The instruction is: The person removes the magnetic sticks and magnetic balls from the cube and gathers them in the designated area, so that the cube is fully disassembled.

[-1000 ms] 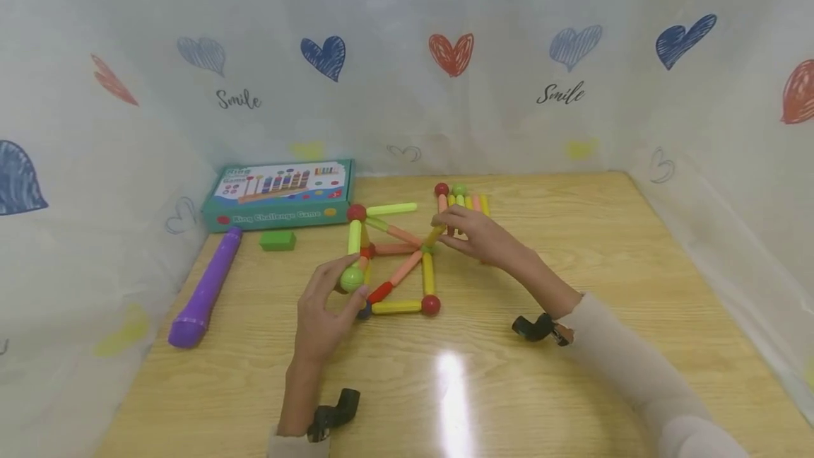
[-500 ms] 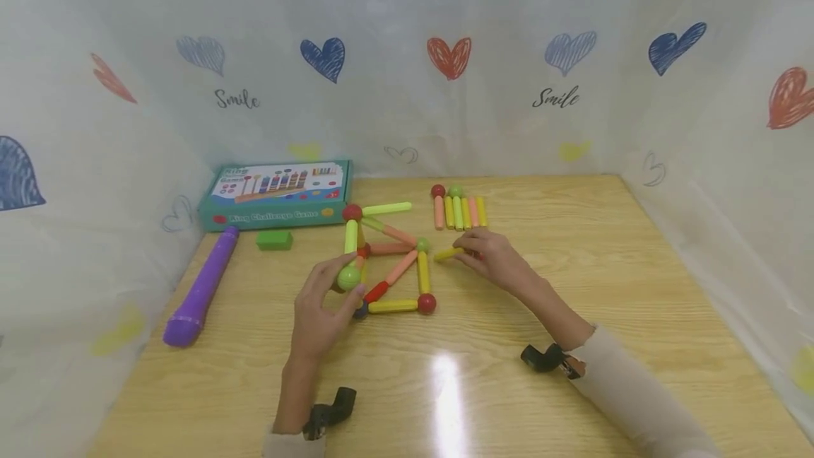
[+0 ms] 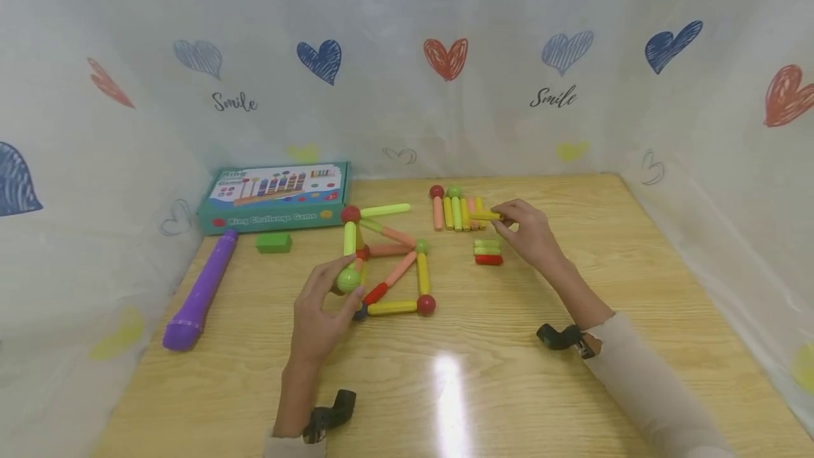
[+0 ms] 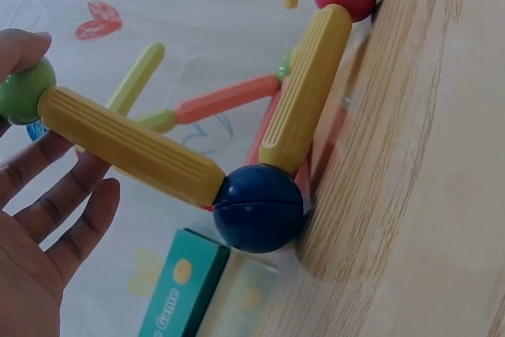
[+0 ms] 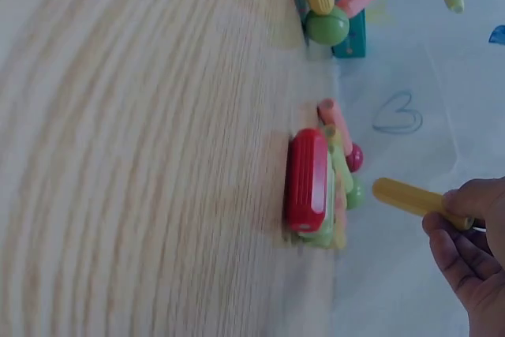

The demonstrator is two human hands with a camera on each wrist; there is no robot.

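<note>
My left hand pinches a green ball at the near left corner of a frame built of rods and balls. In the left wrist view a yellow rod runs from that ball down to a blue ball at the table. A red ball marks the frame's near right corner, and another red ball its upper far left, with a lime rod sticking out. My right hand pinches one end of a loose yellow rod, which overlaps the back row of rods in the head view.
Several rods lie in a row at the back, a red ball and green ball at their ends. Short green rods and a red rod lie before them. A purple microphone, green block and game box occupy the left.
My right hand has carried the yellow rod away from the frame's green ball, rightward and back toward the row of rods. The left hand stays on its green ball.
</note>
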